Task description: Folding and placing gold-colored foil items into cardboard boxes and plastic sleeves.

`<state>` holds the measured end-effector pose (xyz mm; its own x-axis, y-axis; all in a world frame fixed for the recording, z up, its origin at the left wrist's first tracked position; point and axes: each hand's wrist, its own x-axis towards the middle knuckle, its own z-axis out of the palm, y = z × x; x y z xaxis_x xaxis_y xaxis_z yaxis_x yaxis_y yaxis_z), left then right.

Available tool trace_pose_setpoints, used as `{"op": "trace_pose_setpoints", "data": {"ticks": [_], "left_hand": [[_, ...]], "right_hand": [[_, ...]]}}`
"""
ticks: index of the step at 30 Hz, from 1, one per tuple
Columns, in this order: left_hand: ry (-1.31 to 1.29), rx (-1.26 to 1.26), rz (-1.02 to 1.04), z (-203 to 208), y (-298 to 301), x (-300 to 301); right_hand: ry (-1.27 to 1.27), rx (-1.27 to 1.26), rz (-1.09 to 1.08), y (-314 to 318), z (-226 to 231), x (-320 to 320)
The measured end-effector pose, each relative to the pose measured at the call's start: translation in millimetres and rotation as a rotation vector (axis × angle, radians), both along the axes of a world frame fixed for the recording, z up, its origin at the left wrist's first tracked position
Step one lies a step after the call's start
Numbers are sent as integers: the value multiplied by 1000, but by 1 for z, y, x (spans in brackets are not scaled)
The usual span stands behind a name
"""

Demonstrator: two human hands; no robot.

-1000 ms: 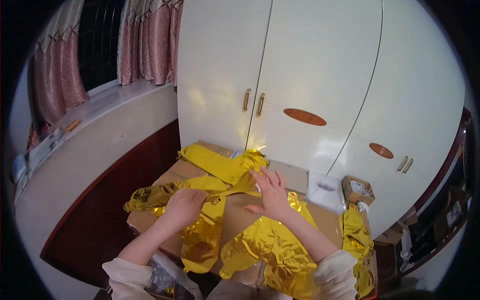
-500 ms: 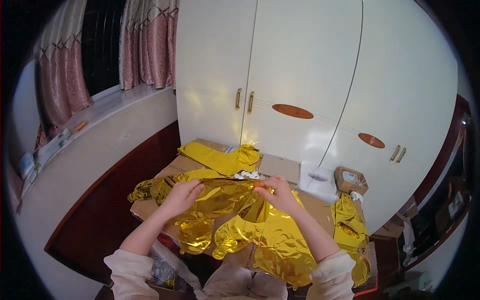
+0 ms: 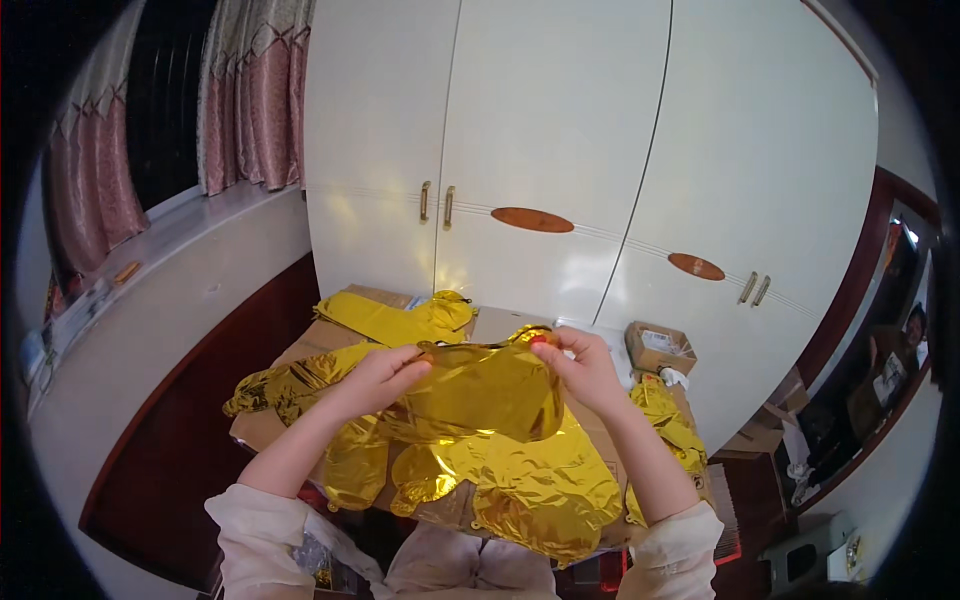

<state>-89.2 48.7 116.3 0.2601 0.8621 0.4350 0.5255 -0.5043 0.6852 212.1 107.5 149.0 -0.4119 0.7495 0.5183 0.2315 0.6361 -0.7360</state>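
Observation:
A flat, uninflated gold foil balloon is stretched between my hands, above the cardboard-covered surface. My left hand pinches its upper left edge. At the upper right corner, my right hand grips the foil between thumb and fingers, where a small red-orange spot shows. Below the held piece lies another crumpled gold foil balloon, spreading toward my lap. More gold foil lies beyond my left forearm, and a flat gold balloon rests at the back left.
Flattened cardboard covers the work surface, which stands against a tall white cabinet. A small open cardboard box sits at the back right. Gold foil lies to the right of my right arm. A plastic bag is by my lap.
The held foil has risen and been pulled flatter, so its lower edge now hangs smooth and rounded. My right hand has moved up slightly. The whole view has shifted to the right.

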Motion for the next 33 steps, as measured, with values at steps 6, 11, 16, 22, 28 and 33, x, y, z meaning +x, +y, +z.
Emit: {"op": "trace_pose_setpoints", "data": {"ticks": [6,11,16,22,28,33], "left_hand": [[-125,-108,-131,-4,1,27],[-77,-171,-189,-24,16,30],[90,-221,-231,-43,31,32],[422,-119,-72,-36,83,56],[266,200,47,-30,124,88],[-22,364,25,-57,131,103]], "right_hand": [[86,65,-85,-4,26,12],[207,49,-39,-7,37,27],[206,161,-114,-10,43,46],[-29,476,-237,-29,59,83],[-300,763,-226,-64,44,109],[-616,964,-225,-103,-27,125]]}}
